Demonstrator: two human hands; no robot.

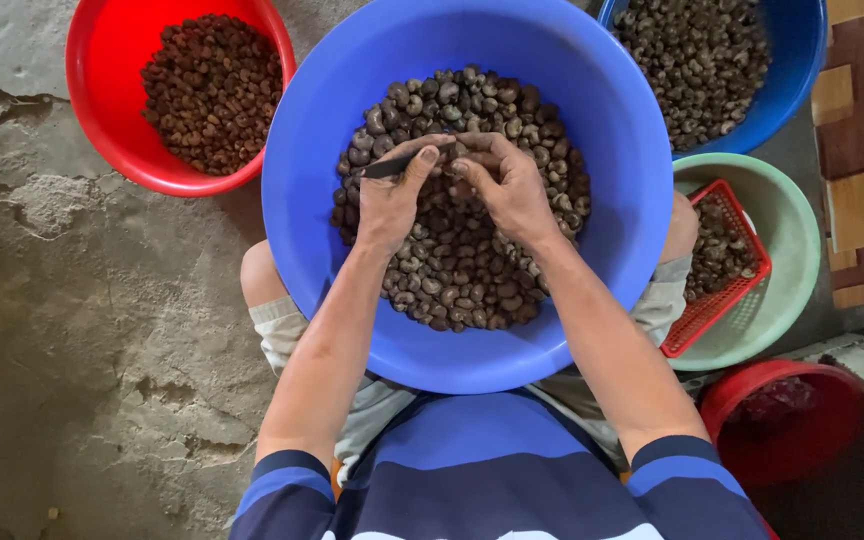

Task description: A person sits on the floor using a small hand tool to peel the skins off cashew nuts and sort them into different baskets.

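Observation:
A big blue basin (602, 120) rests on my lap, half full of dark brown-grey nuts (452, 270). Both my hands hover over the heap at its middle. My left hand (392, 195) grips a small dark knife (392, 166) whose blade points left. My right hand (507, 180) pinches a single nut (460, 152) between thumb and fingers, right against the knife hand. The fingertips of both hands meet above the pile.
A red basin (102, 110) with reddish-brown nuts stands at the upper left. Another blue basin (792, 60) of nuts is at the upper right. A pale green bowl (792, 230) holds a red mesh basket (742, 280). A red bucket (782, 420) stands lower right. Cracked concrete floor (72, 330) lies to the left.

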